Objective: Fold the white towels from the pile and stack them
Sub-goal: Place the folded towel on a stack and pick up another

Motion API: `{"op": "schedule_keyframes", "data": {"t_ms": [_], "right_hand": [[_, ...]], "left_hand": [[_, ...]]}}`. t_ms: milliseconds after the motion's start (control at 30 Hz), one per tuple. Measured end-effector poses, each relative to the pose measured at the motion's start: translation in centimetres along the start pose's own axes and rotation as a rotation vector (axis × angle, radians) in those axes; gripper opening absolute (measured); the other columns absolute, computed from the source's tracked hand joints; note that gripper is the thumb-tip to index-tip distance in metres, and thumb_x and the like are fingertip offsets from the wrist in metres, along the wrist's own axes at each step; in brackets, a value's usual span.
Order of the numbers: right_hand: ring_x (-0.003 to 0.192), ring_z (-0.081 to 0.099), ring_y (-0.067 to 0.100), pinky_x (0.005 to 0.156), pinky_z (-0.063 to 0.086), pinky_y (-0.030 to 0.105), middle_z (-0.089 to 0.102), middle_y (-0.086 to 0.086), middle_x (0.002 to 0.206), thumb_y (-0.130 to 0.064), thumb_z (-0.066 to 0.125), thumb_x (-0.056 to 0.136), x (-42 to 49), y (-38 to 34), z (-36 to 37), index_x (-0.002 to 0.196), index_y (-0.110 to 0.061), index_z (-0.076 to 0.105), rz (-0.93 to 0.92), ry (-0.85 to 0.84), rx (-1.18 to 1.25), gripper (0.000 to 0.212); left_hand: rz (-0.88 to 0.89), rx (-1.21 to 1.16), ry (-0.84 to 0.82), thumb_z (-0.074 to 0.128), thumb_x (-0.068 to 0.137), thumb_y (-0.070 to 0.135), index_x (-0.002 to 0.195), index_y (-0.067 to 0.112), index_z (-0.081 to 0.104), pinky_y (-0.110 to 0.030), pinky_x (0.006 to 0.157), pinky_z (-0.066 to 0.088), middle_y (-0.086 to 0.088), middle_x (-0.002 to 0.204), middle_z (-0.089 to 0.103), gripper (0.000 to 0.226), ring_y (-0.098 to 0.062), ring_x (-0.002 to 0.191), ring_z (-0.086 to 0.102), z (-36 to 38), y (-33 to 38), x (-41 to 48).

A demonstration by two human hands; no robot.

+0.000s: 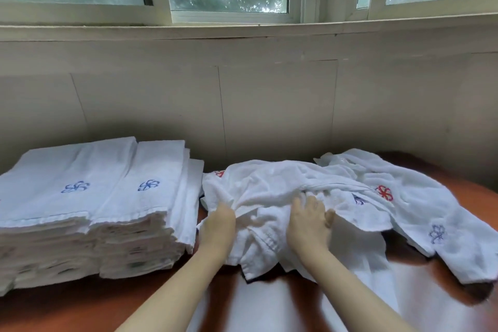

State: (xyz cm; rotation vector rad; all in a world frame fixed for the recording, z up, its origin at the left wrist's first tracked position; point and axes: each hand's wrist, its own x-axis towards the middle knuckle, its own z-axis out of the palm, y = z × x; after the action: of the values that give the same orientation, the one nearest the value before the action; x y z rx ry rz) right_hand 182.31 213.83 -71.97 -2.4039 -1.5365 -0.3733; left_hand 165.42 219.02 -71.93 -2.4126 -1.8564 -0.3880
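A loose pile of white towels point(336, 191) with red and blue flower marks lies across the middle and right of the table. Two tall stacks of folded white towels point(89, 213) with blue flower marks stand on the left. My left hand point(219, 224) is buried in a crumpled towel point(258, 197) at the pile's near left, its fingers hidden in the cloth. My right hand point(310, 218) lies on the same towel with fingers spread and reaching into a fold, the thumb out to the right.
The table point(80, 310) is reddish-brown wood and runs up to a beige wall point(269, 105) under a window. A third, lower stack of folded towels point(192, 197) stands beside the two tall ones. One towel end hangs toward the table's near edge.
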Motion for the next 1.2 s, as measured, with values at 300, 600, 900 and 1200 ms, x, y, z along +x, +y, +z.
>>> {"op": "schedule_keyframes", "data": {"t_ms": [300,600,900,1200], "right_hand": [[0.135,0.027,0.025,0.112,0.003,0.051,0.015,0.008,0.150,-0.050,0.039,0.094,-4.9,-1.5,-3.7,0.149,-0.035,-0.005,0.030,-0.030,0.246,0.072],[0.115,0.049,0.029,0.099,0.036,0.041,0.054,0.003,0.121,-0.012,0.043,0.086,-7.1,2.3,-11.3,0.115,-0.025,0.060,0.022,-0.113,0.217,0.035],[0.083,0.055,0.032,0.064,0.033,0.031,0.056,0.012,0.076,-0.030,0.051,0.094,-9.0,2.8,-19.3,0.068,-0.011,0.050,-0.078,0.076,0.453,0.032],[0.078,0.062,0.042,0.058,0.032,0.033,0.064,0.017,0.085,-0.008,0.047,0.090,-10.6,-2.4,-27.4,0.093,-0.006,0.050,-0.218,0.472,0.196,0.004]], "left_hand": [[0.665,-0.249,0.308,0.041,0.069,0.004,0.061,0.013,0.044,-0.025,0.057,0.030,0.000,0.060,0.046,0.013,-0.018,0.059,0.042,-8.9,-1.7,-8.0],[0.529,-0.205,-0.387,0.048,0.097,0.031,0.071,0.023,0.029,-0.029,0.058,0.028,0.007,0.068,0.039,0.032,-0.015,0.067,0.038,-15.8,-4.2,-15.1],[0.171,-0.062,0.017,0.055,0.085,0.006,0.104,0.007,0.062,-0.033,0.083,0.045,-0.011,0.112,0.060,0.021,-0.030,0.109,0.055,-21.8,-12.8,-14.6],[-0.141,-0.262,0.542,0.050,0.084,-0.003,0.098,0.010,0.073,-0.033,0.069,0.033,-0.021,0.095,0.058,0.030,-0.041,0.094,0.056,-27.6,-20.8,-17.2]]}}
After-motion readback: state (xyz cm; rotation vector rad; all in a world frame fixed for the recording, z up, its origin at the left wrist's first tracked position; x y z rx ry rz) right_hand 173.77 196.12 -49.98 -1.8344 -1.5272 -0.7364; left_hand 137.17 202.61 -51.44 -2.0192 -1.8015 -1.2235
